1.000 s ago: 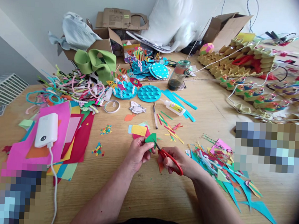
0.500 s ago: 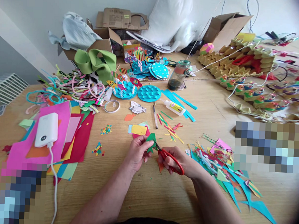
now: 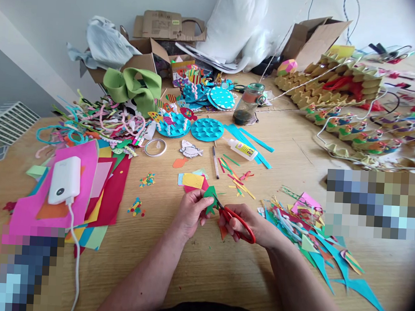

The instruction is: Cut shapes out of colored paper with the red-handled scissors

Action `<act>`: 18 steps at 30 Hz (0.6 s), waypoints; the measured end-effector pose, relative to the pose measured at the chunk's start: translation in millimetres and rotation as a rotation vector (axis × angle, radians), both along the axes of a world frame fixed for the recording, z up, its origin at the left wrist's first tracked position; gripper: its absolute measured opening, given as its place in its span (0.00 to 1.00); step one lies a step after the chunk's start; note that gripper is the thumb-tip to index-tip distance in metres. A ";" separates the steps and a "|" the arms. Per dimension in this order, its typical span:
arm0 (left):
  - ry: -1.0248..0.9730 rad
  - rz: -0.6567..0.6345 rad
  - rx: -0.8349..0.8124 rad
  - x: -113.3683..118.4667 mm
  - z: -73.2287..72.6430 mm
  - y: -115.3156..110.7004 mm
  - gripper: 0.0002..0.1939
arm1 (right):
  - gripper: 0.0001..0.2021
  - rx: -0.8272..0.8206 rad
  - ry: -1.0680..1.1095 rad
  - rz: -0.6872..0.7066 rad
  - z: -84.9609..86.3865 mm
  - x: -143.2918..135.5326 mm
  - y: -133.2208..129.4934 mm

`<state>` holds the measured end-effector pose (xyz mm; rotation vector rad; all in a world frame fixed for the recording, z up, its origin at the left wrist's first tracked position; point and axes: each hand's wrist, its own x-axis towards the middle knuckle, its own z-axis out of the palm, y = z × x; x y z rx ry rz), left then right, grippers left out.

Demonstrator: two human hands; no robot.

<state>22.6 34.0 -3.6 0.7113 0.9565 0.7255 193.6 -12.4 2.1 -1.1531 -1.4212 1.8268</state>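
My left hand [image 3: 191,213] pinches a small piece of green paper [image 3: 210,199] between thumb and fingers. Its lower edge is cut into points. Red-handled scissors [image 3: 239,223] are in my right hand [image 3: 246,218], fingers wrapped around the loops. The blades meet the right side of the green paper. Behind the paper lie a yellow paper piece [image 3: 192,180] and a red one [image 3: 196,189], partly covered by my left hand. An orange scrap [image 3: 222,232] shows below the scissors. Farther back lie an orange paper fish [image 3: 179,163] and a white drawn fish [image 3: 191,149].
Left are coloured sheets with a corded white power bank [image 3: 64,179]. Paper scraps [image 3: 309,244] heap at right. Beyond my hands are a pen [image 3: 215,162], a glue bottle [image 3: 241,149], a tape roll [image 3: 155,147], blue discs [image 3: 207,129], a glass jar [image 3: 248,103] and egg trays [image 3: 327,83].
The green paper's outline has narrowed at its upper right, where a thin green sliver now shows beside the blades. Both hands have stayed nearly in place.
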 end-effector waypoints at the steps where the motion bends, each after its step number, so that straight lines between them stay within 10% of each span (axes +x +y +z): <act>1: -0.001 0.001 0.000 0.2 0.2 0.1 0.12 | 0.32 0.000 0.000 -0.002 -0.1 -0.1 -0.2; 18: -0.015 0.015 0.021 0.5 -0.5 -0.5 0.13 | 0.32 -0.005 -0.021 -0.021 2.4 -0.2 -0.2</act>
